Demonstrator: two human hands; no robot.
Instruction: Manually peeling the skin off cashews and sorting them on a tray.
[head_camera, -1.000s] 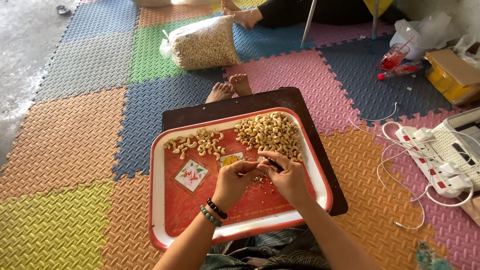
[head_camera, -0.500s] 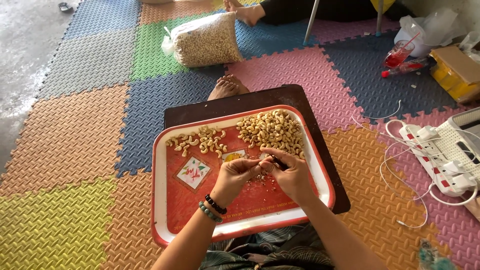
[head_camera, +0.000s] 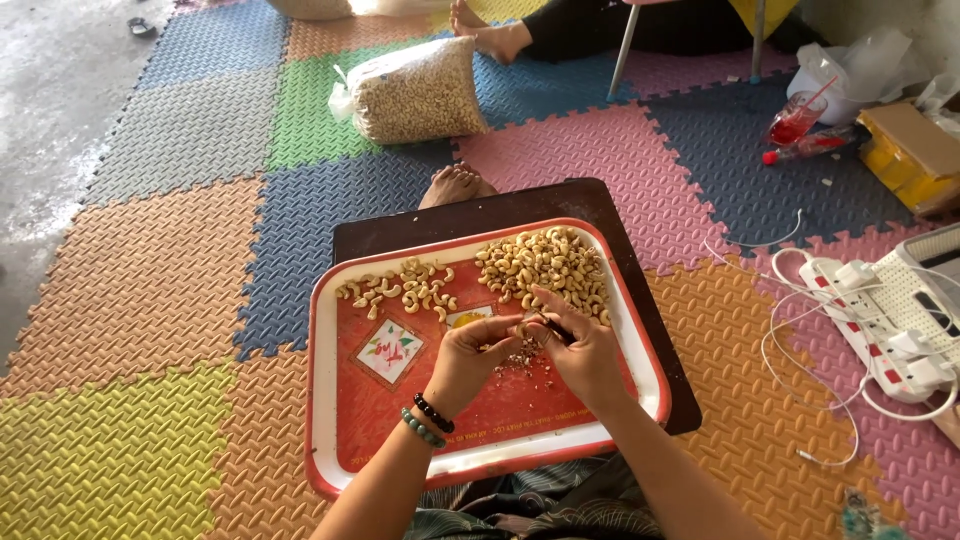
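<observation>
Peeling cashews over the red tray

Pinching a single cashew (head_camera: 503, 345) between thumb and fingertips, our left hand (head_camera: 468, 358) holds it low over the middle of the tray, so that whatever comes off falls onto the tray floor instead of the mat. Our right hand (head_camera: 580, 350) is closed around a small dark tool (head_camera: 553, 328), its tip turned toward the nut; we think it is a little knife or scraper, though the view is too small to be sure. Both hands meet just above a scatter of brown flakes and crumbs (head_camera: 525, 358), which lie directly under the work.

On the far right of the red tray (head_camera: 325, 400) sits the larger pile of cashews (head_camera: 545, 268), close by the tool hand and easy to reach. On the far left lies a smaller, looser group of cashews (head_camera: 400, 287), kept apart from the big pile. The tray rests on a dark low board (head_camera: 470, 212) across our lap, raising it toward the hands, and our foot (head_camera: 455, 187) shows beyond its far edge.

Further out, a clear bag of cashews (head_camera: 412, 92) lies on the coloured foam mat (head_camera: 150, 290). To our right a white power strip (head_camera: 880, 330) with cables sits on the mat, and another person's foot (head_camera: 485, 35) shows at the top.
</observation>
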